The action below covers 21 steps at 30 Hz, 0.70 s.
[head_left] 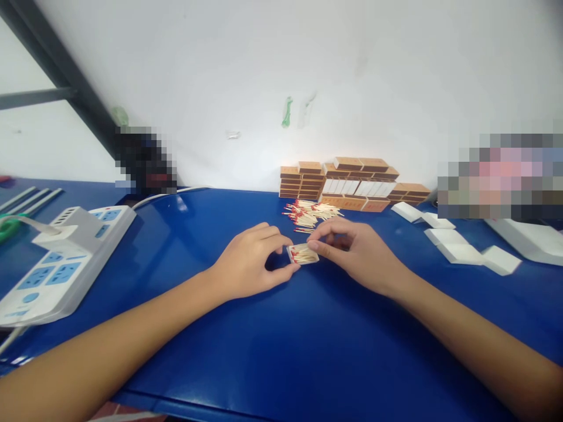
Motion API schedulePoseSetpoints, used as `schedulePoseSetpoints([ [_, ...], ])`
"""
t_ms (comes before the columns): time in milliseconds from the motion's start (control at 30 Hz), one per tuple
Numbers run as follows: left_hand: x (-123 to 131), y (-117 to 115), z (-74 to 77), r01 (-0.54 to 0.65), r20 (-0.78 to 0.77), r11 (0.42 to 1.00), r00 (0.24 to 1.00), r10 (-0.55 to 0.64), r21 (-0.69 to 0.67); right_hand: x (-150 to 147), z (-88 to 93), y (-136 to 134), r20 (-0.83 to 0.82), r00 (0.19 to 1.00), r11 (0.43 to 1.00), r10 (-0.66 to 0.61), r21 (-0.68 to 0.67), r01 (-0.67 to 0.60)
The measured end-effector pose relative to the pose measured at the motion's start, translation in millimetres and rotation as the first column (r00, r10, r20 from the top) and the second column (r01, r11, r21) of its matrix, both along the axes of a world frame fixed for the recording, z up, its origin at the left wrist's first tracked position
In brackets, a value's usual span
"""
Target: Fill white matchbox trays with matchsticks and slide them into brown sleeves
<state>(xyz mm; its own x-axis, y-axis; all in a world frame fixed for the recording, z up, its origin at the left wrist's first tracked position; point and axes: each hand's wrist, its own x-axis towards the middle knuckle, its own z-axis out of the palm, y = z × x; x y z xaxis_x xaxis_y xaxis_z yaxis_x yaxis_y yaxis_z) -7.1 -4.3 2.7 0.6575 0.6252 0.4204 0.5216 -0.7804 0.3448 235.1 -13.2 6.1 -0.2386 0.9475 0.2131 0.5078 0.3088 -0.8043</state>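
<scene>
A small white matchbox tray filled with red-tipped matches lies on the blue table. My left hand pinches its left end between thumb and fingers. My right hand grips its right end with curled fingers. Just behind the tray lies a loose pile of matches. Beyond that pile, stacked brown matchboxes stand against the white wall.
A white power strip with blue sockets lies at the left, its cable running to the wall. Several white inner trays are scattered at the right. A dark metal frame rises at the far left.
</scene>
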Motion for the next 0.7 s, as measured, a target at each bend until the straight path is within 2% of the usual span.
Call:
schedulePoseSetpoints([
  [167,-0.4,0.2,-1.6,0.001,-0.012,1.000,1.000,-0.001,-0.017,7.3,-6.1,5.3,0.035,0.999,0.999,-0.006,0.038,0.005],
  [367,0.0,0.2,-2.5,0.014,-0.030,1.000,0.999,-0.015,-0.011,1.9,-4.4,-4.6,0.261,0.955,0.979,0.139,0.107,-0.172],
  [467,0.7,0.6,-2.4,0.025,-0.035,1.000,0.999,-0.025,-0.014,1.5,-3.1,-8.2,0.331,0.932,0.972,0.151,0.122,-0.200],
  [567,0.7,0.6,-1.8,0.035,-0.034,0.999,0.999,-0.036,-0.022,3.4,-2.2,-7.7,0.362,0.919,0.970,0.153,0.124,-0.210],
  [700,0.5,0.2,-1.6,0.042,-0.028,0.999,0.999,-0.043,-0.032,2.1,-1.6,-7.5,0.321,0.937,0.963,0.137,0.180,-0.202],
])
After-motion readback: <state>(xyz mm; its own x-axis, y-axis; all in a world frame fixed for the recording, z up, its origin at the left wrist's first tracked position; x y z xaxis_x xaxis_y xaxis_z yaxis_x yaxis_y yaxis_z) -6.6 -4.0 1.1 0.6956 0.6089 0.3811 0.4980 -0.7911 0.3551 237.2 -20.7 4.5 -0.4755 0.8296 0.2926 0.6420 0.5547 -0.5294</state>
